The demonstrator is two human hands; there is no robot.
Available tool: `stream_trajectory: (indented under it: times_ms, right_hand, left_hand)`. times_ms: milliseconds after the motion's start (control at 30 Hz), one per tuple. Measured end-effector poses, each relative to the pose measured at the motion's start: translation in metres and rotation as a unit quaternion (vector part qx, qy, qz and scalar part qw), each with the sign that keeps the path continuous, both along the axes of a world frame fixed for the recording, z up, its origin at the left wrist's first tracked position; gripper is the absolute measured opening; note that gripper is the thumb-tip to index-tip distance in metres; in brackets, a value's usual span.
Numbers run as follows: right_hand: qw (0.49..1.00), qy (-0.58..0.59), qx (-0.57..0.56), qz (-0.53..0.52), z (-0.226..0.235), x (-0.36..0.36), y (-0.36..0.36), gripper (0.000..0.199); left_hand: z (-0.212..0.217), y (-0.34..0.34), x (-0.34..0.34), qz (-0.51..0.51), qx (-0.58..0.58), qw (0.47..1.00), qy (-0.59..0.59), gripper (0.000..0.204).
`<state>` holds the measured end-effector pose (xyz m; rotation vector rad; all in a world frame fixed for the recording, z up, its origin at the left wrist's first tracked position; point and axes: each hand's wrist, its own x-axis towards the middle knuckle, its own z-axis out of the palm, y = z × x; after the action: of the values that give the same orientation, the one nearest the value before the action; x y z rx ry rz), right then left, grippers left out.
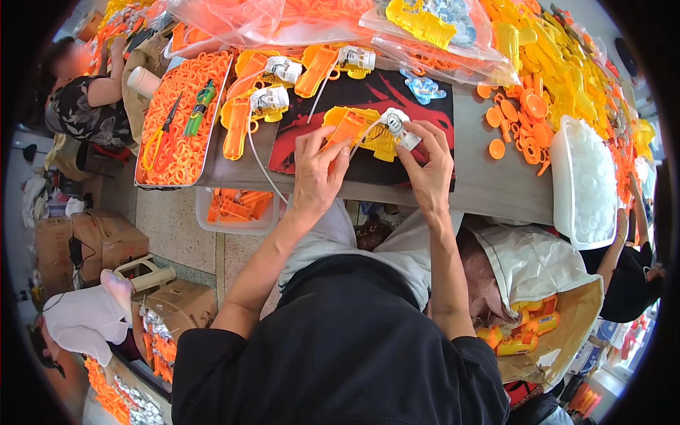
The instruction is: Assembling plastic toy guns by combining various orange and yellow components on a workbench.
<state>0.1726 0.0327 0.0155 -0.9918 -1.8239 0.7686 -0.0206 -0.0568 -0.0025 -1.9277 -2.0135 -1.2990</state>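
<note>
Both hands are over a toy gun half-shell (pixel 384 147) in yellow plastic, lying on a black and red board (pixel 297 138). My left hand (pixel 319 170) is closed on the orange piece (pixel 347 129) that sits in the shell, thumb and fingers on either side of it. With thumb and fingertips my right hand (pixel 430 170) pinches the white round part (pixel 394 122) at the shell's other end; thin wires show on it. Beyond my left hand lie three similar part-built toys, one of them a yellow and orange piece (pixel 239 127) with a white end and a pale tube.
A tray of orange rings (pixel 161 117) holds scissors (pixel 162 134) and green-handled cutters (pixel 200 106). Orange discs (pixel 496 149) and a white tub (pixel 567 177) are at right. A tub of orange pieces (pixel 237 225) stands under the table edge. Other people work both sides.
</note>
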Motion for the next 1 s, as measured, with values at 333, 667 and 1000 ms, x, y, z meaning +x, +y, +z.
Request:
stream_trajectory:
  times_ms: [333,667,1000]
  right_hand:
    - [0.999,-0.029,0.027,0.011,0.016,-0.003,-0.002,0.049]
    - [0.993,-0.075,0.035,-0.09,-0.023,-0.031,0.02,0.018]
    - [0.989,-0.134,0.001,-0.064,-0.028,-0.059,0.021,0.019]
  left_hand:
    - [0.063,0.074,-0.002,-0.215,-0.007,0.957,0.195,0.052]
    - [0.025,0.058,-0.023,-0.179,-0.052,0.969,-0.165,0.045]
    - [0.021,0.06,-0.032,-0.223,-0.066,0.959,-0.161,0.05]
